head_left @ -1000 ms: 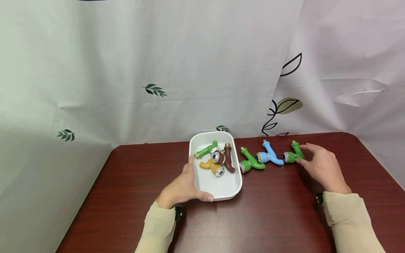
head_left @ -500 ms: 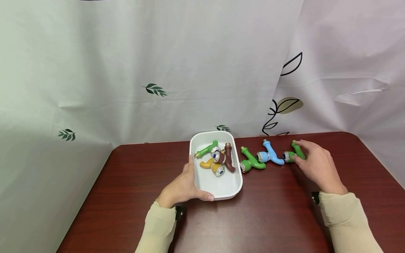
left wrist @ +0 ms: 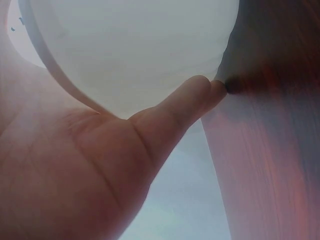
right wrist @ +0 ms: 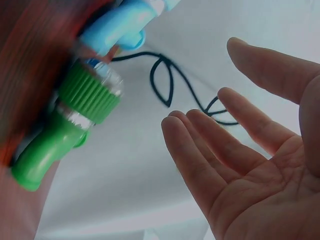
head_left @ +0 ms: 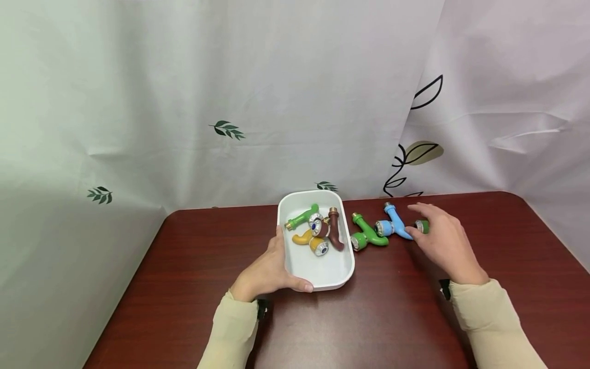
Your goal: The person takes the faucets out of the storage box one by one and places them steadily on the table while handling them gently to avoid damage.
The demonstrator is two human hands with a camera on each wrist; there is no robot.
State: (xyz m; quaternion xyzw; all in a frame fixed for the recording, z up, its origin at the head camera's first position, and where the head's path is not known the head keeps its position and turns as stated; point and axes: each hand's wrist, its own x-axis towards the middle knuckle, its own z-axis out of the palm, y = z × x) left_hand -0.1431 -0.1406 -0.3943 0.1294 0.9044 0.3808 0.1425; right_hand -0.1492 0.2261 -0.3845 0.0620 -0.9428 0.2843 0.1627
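My left hand holds the near left corner of a white tray, fingers along its left wall and thumb along the near wall. In the tray lie a green tap, a yellow tap and a brown tap. My right hand hovers with fingers spread beside a blue tap, partly covering a green tap behind it. The right wrist view shows that green tap on the table, away from the fingers. Another green tap lies against the tray's right side.
The reddish-brown wooden table has rounded far corners. A white curtain printed with leaves hangs along its far edge and left side.
My right hand has shifted left, off the rightmost green tap and towards the blue one. That green tap has stayed on the table. The left hand and tray have hardly moved.
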